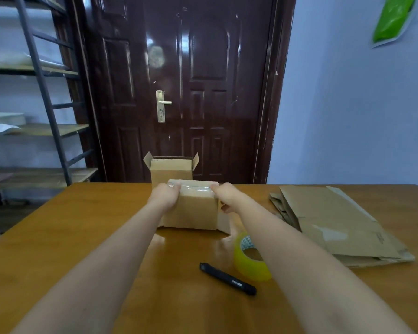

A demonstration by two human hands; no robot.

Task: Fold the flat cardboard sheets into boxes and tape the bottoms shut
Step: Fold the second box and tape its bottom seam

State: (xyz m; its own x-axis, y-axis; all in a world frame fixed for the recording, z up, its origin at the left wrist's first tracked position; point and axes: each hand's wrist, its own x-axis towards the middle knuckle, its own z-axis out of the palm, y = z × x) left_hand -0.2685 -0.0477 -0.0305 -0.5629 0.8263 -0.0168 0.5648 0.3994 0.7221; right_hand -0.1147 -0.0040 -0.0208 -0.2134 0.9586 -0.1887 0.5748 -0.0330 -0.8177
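Off to my left stands a metal shelf rack (41,97) against the wall, with a dark brown door (179,88) beside it, straight ahead of me. On the wooden table (58,237) my left hand (165,195) grips the left top edge of the cardboard box (192,210) I am working on, thumb laid on its clear-taped top. The box sits near the middle of the table with its taped side up and its loose flaps spread on the tabletop. Just behind it stands a second box (171,169), upright, its top flaps open. My right hand (225,196) holds the right top edge of the near box, fingers curled down its side. Nearer to me, a black pen-shaped tool (227,278) lies on the table; I cannot tell whether it is a marker or a cutter. Just beside it a roll of yellowish tape (250,257) sits partly hidden under my right forearm. Further right lies a stack of flat cardboard sheets (336,220).
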